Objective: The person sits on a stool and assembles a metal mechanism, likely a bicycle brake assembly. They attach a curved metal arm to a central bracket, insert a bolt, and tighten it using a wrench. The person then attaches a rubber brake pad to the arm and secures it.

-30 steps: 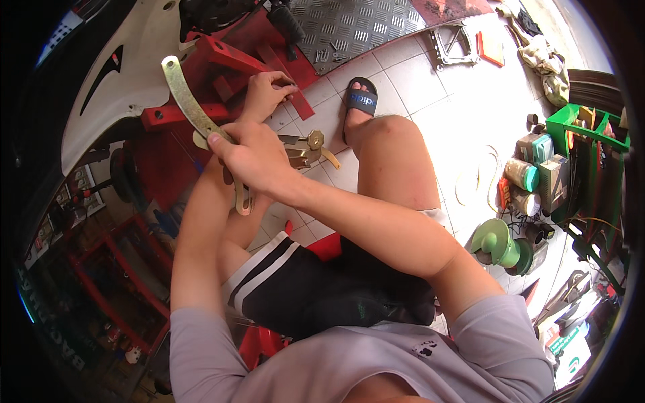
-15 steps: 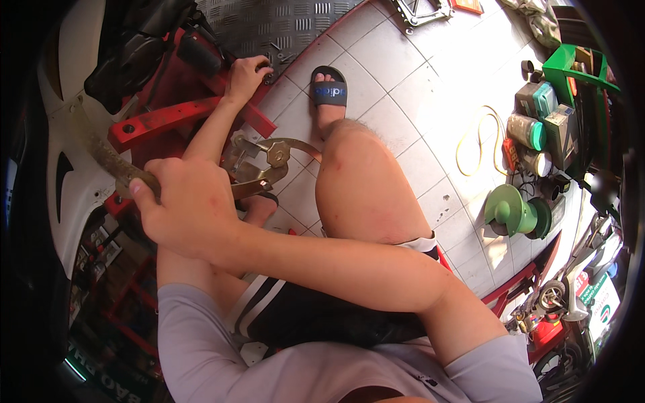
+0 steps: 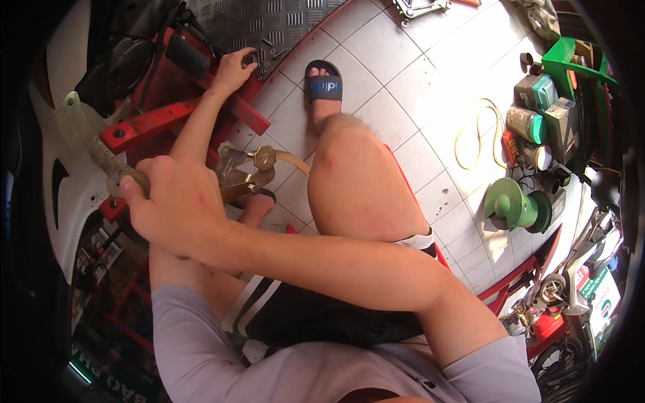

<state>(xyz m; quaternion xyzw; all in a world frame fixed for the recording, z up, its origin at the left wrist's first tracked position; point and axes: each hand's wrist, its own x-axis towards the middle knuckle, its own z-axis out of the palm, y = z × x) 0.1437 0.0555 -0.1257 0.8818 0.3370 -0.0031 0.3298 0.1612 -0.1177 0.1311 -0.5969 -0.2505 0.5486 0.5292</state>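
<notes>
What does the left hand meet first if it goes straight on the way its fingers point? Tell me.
The left hand points up and right from the red frame. Straight on, its fingertips would first meet the small loose bolts on the checkered metal plate, which they already seem to touch; depth is unclear.

A motorcycle repair workshop. A red lift stand (image 3: 168,121) sits at ten o'clock. Oil cans (image 3: 531,124) and a green funnel (image 3: 514,205) crowd three o'clock.
</notes>
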